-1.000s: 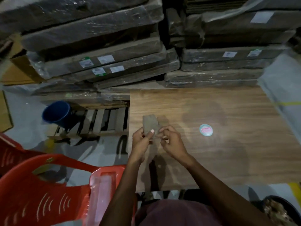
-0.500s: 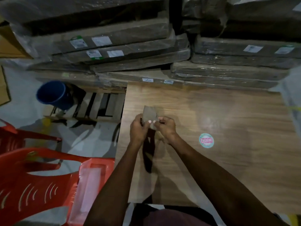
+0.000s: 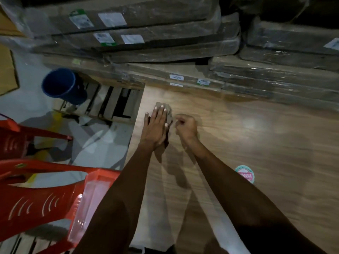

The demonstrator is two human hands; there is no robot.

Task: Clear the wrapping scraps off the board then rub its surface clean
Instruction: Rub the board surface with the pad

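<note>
Under my flat left fingers (image 3: 161,114) lay the scrap (image 3: 169,114), lowered onto the board (image 3: 238,143); right hand (image 3: 185,127) had let go, clenched empty.

Bare, sleeveless forearms; pale fingernails

Flat brown boxes (image 3: 165,35) wrapped in shiny clear plastic are stacked up high at the back. Some have small white stickers (image 3: 112,19) on them. More wrapped boxes (image 3: 293,50) sit in a pile on the right side. A blue bucket (image 3: 63,87) stands on the pale floor (image 3: 27,105) at the left. It is tilted a little. Just beside the bucket is a wooden pallet (image 3: 117,105) with dark gaps between its slats. Two red plastic chairs (image 3: 45,197) are at the lower left, near the pallet. A piece of brown cardboard (image 3: 7,70) lies at the far left edge.
</note>
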